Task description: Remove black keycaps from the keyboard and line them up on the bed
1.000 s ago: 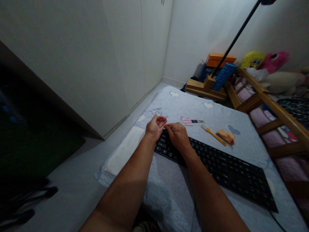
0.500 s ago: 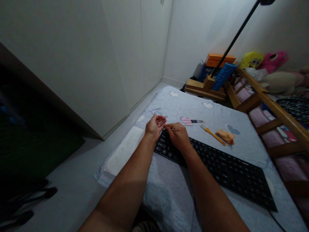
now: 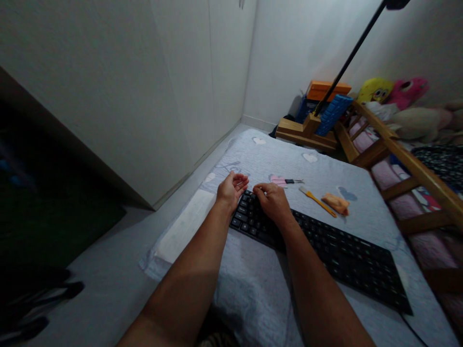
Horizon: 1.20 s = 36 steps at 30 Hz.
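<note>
A black cable (image 3: 412, 328) trails from the near right corner of a black keyboard (image 3: 356, 262), which lies slantwise across a pale blue cloth (image 3: 249, 260) with a heart pattern. Bare forearms reach in from the near side, the right one crossing above the keys. The right hand (image 3: 272, 198) is poised over the keyboard's left part, thumb and forefinger drawn together in a narrow pinch; whether anything sits between them cannot be told. Just to its left, the left hand (image 3: 231, 192) is loosely cupped at the keyboard's far left corner, palm turned inward and fingers lightly curled, apart from the right; no held object can be made out. A pale flat slab (image 3: 185, 222) lies along the cloth's left edge.

Beyond the keyboard, toward the right, a crumpled orange bundle (image 3: 335, 204) lies just beside a yellow-handled brush (image 3: 321, 202). Farther off and to their left, a small dark-handled tool (image 3: 290, 181) with thin prongs meets a pink piece (image 3: 278, 180).

A wooden rail (image 3: 410, 149) runs along the right; at the far side stand a black pole (image 3: 352, 55) and an orange box (image 3: 327, 89).
</note>
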Tool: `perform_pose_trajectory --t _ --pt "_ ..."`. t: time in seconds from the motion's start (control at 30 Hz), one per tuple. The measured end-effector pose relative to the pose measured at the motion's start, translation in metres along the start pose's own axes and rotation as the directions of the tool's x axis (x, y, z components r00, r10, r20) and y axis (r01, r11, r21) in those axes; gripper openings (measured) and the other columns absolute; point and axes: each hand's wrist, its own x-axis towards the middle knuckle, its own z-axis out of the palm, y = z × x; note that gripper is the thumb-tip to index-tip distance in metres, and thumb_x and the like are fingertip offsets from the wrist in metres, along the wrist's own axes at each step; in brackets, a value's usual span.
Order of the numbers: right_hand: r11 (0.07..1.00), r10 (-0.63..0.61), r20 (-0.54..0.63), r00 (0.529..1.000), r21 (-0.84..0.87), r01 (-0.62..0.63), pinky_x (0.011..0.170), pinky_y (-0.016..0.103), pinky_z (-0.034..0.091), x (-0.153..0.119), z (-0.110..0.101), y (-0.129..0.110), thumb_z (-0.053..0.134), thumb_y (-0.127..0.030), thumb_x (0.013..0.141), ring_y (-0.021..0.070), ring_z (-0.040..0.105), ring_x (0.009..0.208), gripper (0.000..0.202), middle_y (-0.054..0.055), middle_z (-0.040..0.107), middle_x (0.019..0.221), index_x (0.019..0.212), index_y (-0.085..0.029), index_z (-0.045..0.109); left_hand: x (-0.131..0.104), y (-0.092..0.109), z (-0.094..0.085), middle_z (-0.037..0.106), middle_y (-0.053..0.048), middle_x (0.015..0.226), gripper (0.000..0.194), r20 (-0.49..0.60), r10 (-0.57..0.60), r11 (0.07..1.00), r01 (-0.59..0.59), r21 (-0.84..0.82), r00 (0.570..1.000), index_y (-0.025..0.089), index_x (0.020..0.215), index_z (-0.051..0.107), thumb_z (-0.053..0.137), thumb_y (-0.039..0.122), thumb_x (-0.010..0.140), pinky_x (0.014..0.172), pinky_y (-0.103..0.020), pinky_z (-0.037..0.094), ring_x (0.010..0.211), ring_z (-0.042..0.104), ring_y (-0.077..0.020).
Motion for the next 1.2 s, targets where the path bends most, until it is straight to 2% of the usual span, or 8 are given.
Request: perform_pose_trajectory --t 0.23,0.43,0.57,0.8,1.2 --pt "1.0 0.02 -0.036 0.999 0.013 -0.02 0.076 0.031 0.044 0.0 0.006 0.004 0.053 -0.022 0.092 0.0213 0.064 0.083 0.024 0.007 0.076 0.087 0.088 -0.021 0.077 0.004 -0.003 -0.003 0.07 -0.007 0.075 0.031 0.001 0.008 1.0 -0.008 0.004 1.0 0.017 0.071 0.06 0.048 0.035 0.093 0.085 -0.032 0.049 0.075 0.068 -0.0164" --pt "0.998 0.001 -0.013 1.0 0.067 0.0 0.081 0.031 0.044 0.001 0.008 0.003 0.052 -0.02 0.093 0.0209 0.065 0.087 0.025 0.006 0.077 0.092 0.092 -0.022 0.077 0.004 -0.004 -0.002 0.07 -0.007 0.075 0.031 0.015 0.019 1.0 -0.019 0.019 1.0 0.016 0.071 0.06 0.048 0.034 0.094 0.085 -0.032 0.049 0.076 0.069 -0.0164" --pt "0.997 -0.006 0.001 1.0 0.079 0.006 0.082 0.031 0.045 0.001 0.009 0.001 0.053 -0.019 0.093 0.0207 0.066 0.087 0.024 0.006 0.077 0.093 0.093 -0.022 0.077 0.001 -0.003 0.0 0.069 -0.007 0.074 0.033 0.013 0.023 0.999 -0.023 0.037 1.0 0.015 0.071 0.061 0.045 0.032 0.095 0.084 -0.03 0.049 0.075 0.069 -0.0157" --pt "0.995 -0.006 -0.002 1.0 0.101 0.006 0.085 0.032 0.045 0.001 0.012 -0.003 0.056 -0.018 0.092 0.021 0.066 0.09 0.022 0.006 0.077 0.096 0.093 -0.022 0.077 0.0 -0.004 0.002 0.069 -0.007 0.074 0.027 0.016 0.045 0.998 -0.045 0.046 0.999 0.015 0.075 0.061 0.053 0.036 0.091 0.082 -0.031 0.051 0.075 0.069 -0.0166" --pt "0.993 -0.035 0.025 0.999 0.116 0.032 0.085 0.032 0.046 0.0 0.01 -0.008 0.056 -0.017 0.091 0.0205 0.066 0.089 0.022 0.005 0.077 0.095 0.094 -0.023 0.077 0.002 -0.005 0.002 0.069 -0.007 0.074 0.03 0.021 0.068 0.995 -0.07 0.068 0.997 0.015 0.073 0.061 0.049 0.032 0.093 0.079 -0.03 0.052 0.073 0.069 -0.0164"
